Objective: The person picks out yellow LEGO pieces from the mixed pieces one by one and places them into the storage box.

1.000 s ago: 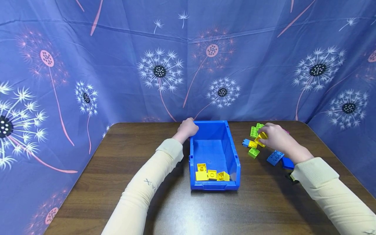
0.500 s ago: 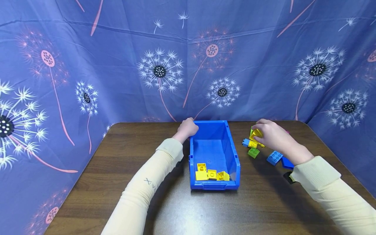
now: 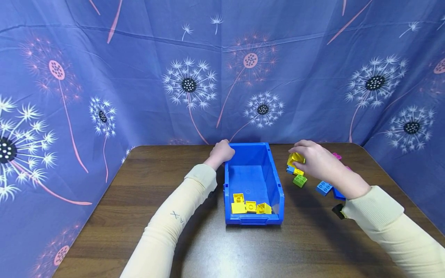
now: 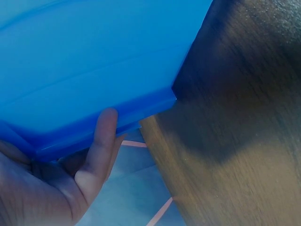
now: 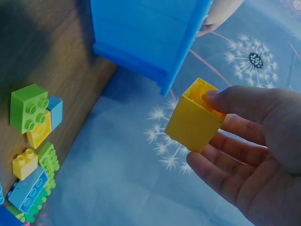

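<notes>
My left hand [image 3: 222,151] grips the far left corner of a blue plastic bin [image 3: 247,178]. In the left wrist view one finger [image 4: 106,129] lies against the bin's wall. Several yellow toy building bricks [image 3: 238,208] lie in the bin at its near end. To the right of the bin, my right hand [image 3: 318,160] pinches a yellow toy building brick [image 5: 194,123] between thumb and fingers, raised over the table. Its hollow underside faces the thumb in the right wrist view.
Loose bricks lie right of the bin: a green brick [image 3: 300,180], a blue one [image 3: 324,188], a joined-looking blue and yellow pair [image 3: 298,172] and a pink one [image 3: 336,155]. A patterned blue cloth [image 3: 146,77] hangs behind the wooden table [image 3: 139,200].
My right hand has lifted the yellow brick from the pile and moved it left toward the bin. The left hand and the bin have stayed in place.
</notes>
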`<state>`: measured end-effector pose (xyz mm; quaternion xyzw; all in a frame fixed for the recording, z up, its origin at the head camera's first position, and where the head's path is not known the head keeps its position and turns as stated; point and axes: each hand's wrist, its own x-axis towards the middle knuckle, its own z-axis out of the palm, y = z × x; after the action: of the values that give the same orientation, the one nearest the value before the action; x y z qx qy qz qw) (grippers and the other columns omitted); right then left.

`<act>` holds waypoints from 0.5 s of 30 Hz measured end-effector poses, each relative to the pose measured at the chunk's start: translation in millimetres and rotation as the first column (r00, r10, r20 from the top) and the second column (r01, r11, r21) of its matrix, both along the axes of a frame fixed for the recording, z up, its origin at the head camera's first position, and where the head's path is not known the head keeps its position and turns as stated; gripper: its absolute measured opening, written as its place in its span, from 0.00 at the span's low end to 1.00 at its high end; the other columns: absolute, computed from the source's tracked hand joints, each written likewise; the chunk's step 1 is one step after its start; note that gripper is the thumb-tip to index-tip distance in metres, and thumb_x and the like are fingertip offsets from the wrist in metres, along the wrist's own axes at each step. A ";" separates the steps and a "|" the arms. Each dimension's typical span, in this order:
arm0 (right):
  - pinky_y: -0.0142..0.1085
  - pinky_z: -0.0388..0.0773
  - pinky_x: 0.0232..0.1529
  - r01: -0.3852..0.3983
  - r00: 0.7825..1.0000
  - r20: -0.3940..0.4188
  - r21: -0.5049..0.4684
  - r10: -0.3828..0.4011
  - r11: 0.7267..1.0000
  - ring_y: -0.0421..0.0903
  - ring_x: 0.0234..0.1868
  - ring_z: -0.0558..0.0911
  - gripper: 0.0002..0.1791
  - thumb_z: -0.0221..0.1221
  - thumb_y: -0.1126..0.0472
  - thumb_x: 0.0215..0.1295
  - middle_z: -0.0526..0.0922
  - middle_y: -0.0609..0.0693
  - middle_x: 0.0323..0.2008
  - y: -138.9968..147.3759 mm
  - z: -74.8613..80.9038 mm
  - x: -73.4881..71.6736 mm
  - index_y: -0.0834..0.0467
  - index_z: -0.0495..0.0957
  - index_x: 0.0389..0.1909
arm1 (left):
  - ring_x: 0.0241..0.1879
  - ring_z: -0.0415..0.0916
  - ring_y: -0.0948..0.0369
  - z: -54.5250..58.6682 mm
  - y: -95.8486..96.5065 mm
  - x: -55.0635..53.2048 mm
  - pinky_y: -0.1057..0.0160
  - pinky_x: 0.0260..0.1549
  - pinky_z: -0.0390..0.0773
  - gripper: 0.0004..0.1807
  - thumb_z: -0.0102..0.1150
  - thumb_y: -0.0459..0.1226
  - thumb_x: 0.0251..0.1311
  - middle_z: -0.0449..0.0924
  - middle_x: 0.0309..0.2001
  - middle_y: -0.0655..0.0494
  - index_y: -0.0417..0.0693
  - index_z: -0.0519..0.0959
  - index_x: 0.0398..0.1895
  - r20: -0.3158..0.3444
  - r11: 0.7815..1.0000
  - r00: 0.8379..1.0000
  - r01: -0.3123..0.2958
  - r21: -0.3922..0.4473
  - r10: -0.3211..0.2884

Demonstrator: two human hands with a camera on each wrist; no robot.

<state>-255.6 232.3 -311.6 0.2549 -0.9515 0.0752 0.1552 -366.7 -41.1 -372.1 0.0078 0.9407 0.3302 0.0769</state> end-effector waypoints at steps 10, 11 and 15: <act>0.46 0.83 0.36 -0.070 0.997 -0.043 -0.011 0.070 0.997 0.55 0.39 0.81 0.18 0.71 0.68 0.46 0.80 0.61 0.41 -11.3 1.9 6.7 0.65 0.82 0.40 | 0.30 0.83 0.47 -0.9 -0.3 0.2 0.52 0.29 0.83 0.26 0.45 0.38 0.63 0.75 0.53 0.40 0.40 0.65 0.64 -0.009 1.000 1.000 0.002 0.009 -0.002; 0.46 0.83 0.36 -0.080 0.996 -0.048 -0.006 0.079 0.997 0.55 0.39 0.81 0.18 0.71 0.68 0.45 0.80 0.61 0.41 -12.6 1.6 7.3 0.65 0.82 0.40 | 0.31 0.83 0.47 -1.3 -0.2 0.3 0.52 0.29 0.83 0.26 0.45 0.38 0.63 0.75 0.53 0.40 0.40 0.65 0.64 -0.013 1.000 1.000 0.003 0.010 -0.003; 0.44 0.83 0.35 -0.121 0.991 -0.055 0.012 0.122 0.993 0.54 0.39 0.82 0.19 0.72 0.67 0.43 0.80 0.59 0.39 -19.0 -1.1 9.2 0.64 0.82 0.39 | 0.31 0.83 0.48 -2.3 -0.5 1.3 0.53 0.28 0.83 0.26 0.46 0.38 0.63 0.75 0.53 0.40 0.40 0.64 0.64 -0.028 1.000 1.000 0.003 0.013 -0.002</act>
<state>-246.4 213.3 -312.6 0.3150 -0.9298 0.0732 0.1755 -365.4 -41.6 -374.4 0.0140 0.9396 0.3361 0.0641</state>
